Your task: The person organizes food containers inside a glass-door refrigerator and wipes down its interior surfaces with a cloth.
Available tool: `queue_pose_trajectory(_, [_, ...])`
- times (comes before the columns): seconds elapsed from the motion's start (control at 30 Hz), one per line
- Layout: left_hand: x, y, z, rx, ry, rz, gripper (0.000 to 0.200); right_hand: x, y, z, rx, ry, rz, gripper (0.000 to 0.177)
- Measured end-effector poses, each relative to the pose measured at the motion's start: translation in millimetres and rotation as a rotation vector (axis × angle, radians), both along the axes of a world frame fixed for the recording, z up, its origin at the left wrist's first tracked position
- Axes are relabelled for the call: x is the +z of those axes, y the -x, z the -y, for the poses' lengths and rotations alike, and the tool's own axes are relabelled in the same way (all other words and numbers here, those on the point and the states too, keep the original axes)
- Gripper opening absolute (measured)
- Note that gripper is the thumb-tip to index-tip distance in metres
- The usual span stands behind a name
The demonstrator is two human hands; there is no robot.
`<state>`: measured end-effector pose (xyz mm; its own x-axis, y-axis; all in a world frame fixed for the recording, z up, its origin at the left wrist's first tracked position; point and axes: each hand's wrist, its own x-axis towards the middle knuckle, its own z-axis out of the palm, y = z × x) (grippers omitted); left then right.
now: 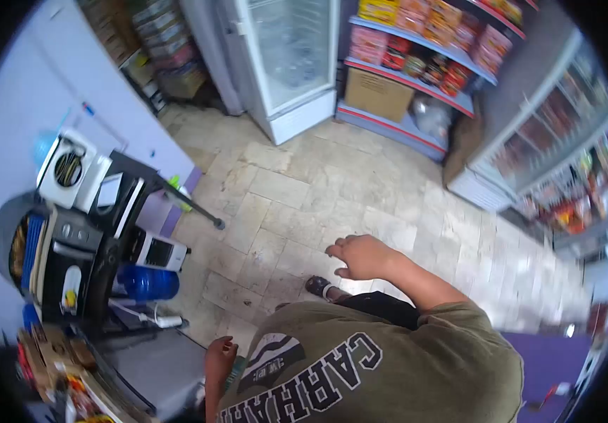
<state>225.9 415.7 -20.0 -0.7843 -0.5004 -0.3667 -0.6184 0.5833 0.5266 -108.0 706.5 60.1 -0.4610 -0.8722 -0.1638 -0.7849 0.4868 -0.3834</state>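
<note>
My right hand is stretched out in front of me over the tiled floor, palm down, fingers apart, holding nothing. My left hand hangs close to my olive shirt with its fingers curled. A small greenish thing shows right beside it; I cannot tell whether the hand grips it. My sandalled foot is on the floor just below the right hand.
A glass-door fridge stands ahead. Shelves of packaged goods with a cardboard box are to its right, display coolers further right. On the left are a black stand with appliances and a blue water jug.
</note>
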Motion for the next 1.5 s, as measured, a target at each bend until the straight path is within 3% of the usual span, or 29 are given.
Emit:
queue_pose_trajectory(0.1, [-14,12,24,-0.159,-0.002,-0.033,0.03,-1,-32,-30,0.002,-0.051,0.105,0.04])
queue_pose_trajectory(0.2, [-18,44,27,-0.272,0.0,0.005,0.031,1,-50,-68,-0.25,-0.201,-0.006,0.038])
queue_pose_trajectory(0.5, [-17,162,-11,-0.584,-0.069,-0.019,0.034,-3,-56,-119,-0.436,-0.096,0.039,0.037])
queue_pose_trajectory(0.8, [-85,255,-15,-0.692,0.009,0.19,0.042,8,55,-201,-0.584,-0.216,-0.023,0.045])
queue_pose_trajectory(0.97, [-106,306,-21,-0.704,0.051,0.319,0.047,26,120,-221,-0.599,-0.121,-0.151,0.046])
queue_pose_trajectory(1.1, [-129,358,-5,-0.802,-0.09,0.384,0.05,26,154,-219,-0.628,-0.01,-0.119,0.048])
queue_pose_trajectory(1.17, [-135,403,3,-0.849,-0.102,0.366,0.05,16,170,-217,-0.684,0.002,-0.053,0.049])
queue_pose_trajectory(1.27, [-119,493,12,-0.985,0.098,0.449,0.05,4,195,-221,-0.773,-0.061,-0.045,0.049])
queue_pose_trajectory(1.5, [-87,702,6,-1.034,0.186,0.247,0.047,29,261,-222,-1.035,-0.06,-0.137,0.05])
